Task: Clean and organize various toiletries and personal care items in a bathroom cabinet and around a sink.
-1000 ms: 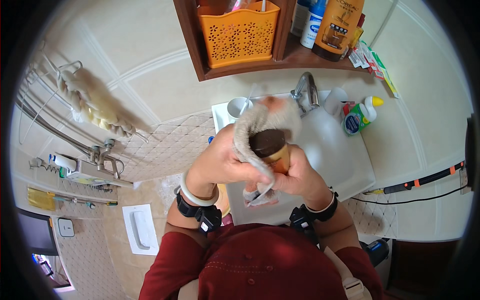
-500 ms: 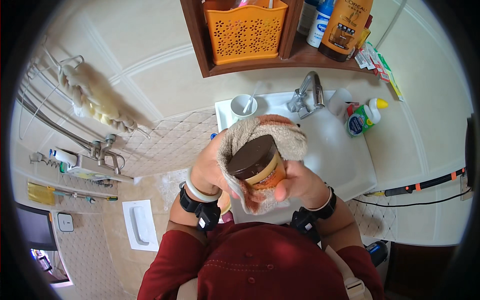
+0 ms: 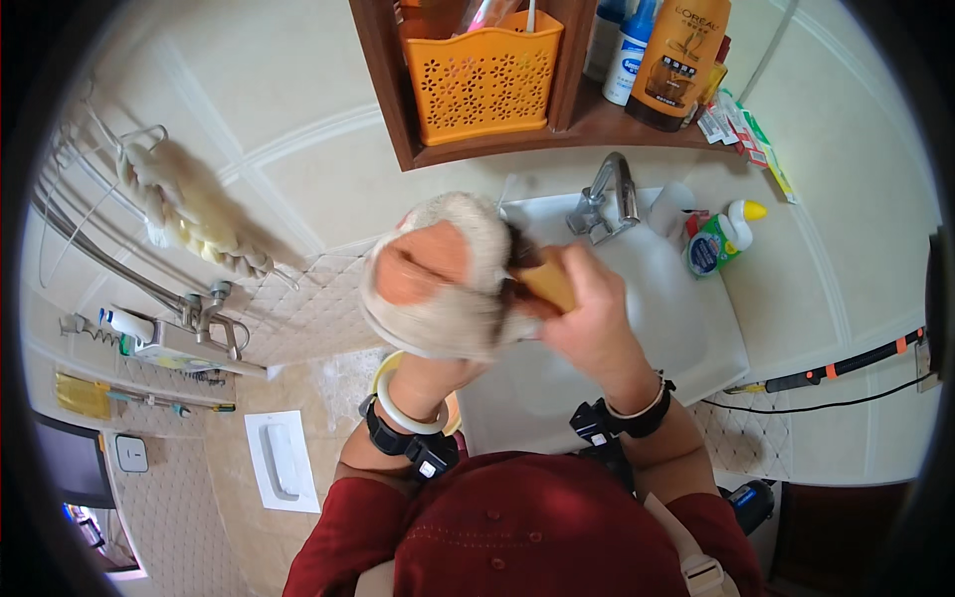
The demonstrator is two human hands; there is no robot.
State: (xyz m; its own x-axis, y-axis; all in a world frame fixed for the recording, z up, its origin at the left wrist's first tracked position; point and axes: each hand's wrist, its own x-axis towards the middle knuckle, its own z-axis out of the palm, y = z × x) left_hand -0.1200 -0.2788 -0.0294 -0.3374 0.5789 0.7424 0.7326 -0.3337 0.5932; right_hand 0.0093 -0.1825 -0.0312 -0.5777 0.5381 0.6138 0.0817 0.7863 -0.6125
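Shifted leftward since the earlier frame, the beige terry towel (image 3: 433,284) covers most of the left hand (image 3: 438,372), whose grip cannot be made out. Right hand (image 3: 593,316) clasps the brown-and-yellow jar (image 3: 550,283) over the washbasin (image 3: 676,323), its blurred long axis apparently tilting towelward.

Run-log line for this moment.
left hand: mostly hidden by cloth | right hand: gripping jar | cloth: beside jar, blurred | faucet: over sink

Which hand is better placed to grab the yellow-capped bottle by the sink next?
Right, probably. The right hand is nearer the bottle; the left hand is farther off, mostly hidden by the towel. The right holds the jar, though, so would need freeing first.
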